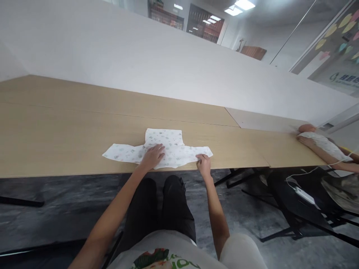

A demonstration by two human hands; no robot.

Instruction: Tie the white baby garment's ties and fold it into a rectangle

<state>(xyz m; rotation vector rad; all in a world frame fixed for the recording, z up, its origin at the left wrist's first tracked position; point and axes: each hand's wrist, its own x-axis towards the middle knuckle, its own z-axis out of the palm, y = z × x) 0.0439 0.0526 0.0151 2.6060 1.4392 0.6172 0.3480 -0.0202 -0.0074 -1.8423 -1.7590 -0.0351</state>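
Note:
A small white baby shirt (pixel 172 151) with a fine printed pattern lies spread at the front edge of the table, its two sleeves stretched out to the sides. My left hand (pixel 153 156) rests flat on its middle, fingers extended. At the cuff of the right sleeve, my right hand (pixel 203 164) has its fingers bent and closed on the fabric. The left sleeve (pixel 123 152) lies loose on the wood, touched by neither hand.
The long wooden table (pixel 70 134) runs along a white wall (pixel 168 67). At the far right another person's arm (pixel 316 149) reaches over white cloth (pixel 325 144). Below, a white power strip (pixel 305 195) with a cable lies on a black chair (pixel 291 209).

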